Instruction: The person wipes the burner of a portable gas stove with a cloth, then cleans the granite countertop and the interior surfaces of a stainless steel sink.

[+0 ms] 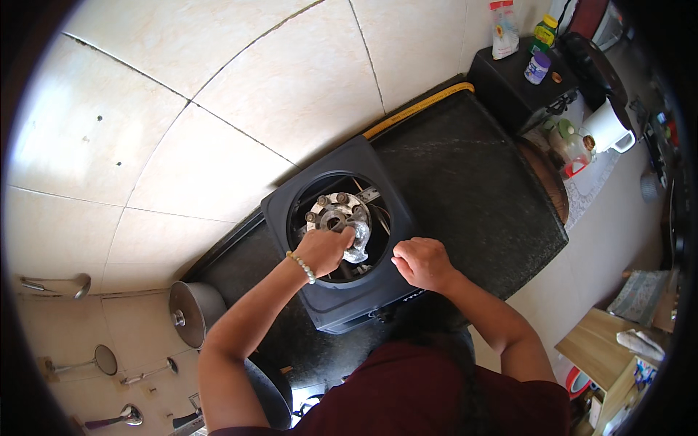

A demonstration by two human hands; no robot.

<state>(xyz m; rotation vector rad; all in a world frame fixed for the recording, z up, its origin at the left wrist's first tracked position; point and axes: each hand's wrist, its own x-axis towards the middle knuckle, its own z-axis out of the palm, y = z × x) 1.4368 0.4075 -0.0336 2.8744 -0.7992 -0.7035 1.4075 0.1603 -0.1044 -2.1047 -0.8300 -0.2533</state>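
A black gas stove (349, 305) sits on a dark stone counter, its round well open around a metal burner (329, 202). The burner is a worn ring with several brown nozzles, held on a metal bracket. My left hand (323, 252), with a beaded bracelet at the wrist, reaches over the near rim of the well. Its fingers pinch a crumpled silvery piece (358, 241) that looks like foil and lies against the burner's right side. At the stove's right edge, my right hand (422, 264) is curled into a loose fist, with nothing visible in it.
A yellow hose (420, 110) runs along the wall behind the dark counter (458, 180). On the left stands a lidded pot (197, 314), near hanging ladles (131, 415). A black box (521, 90) at the back right bears jars and a packet; a white jug (606, 128) is beside it.
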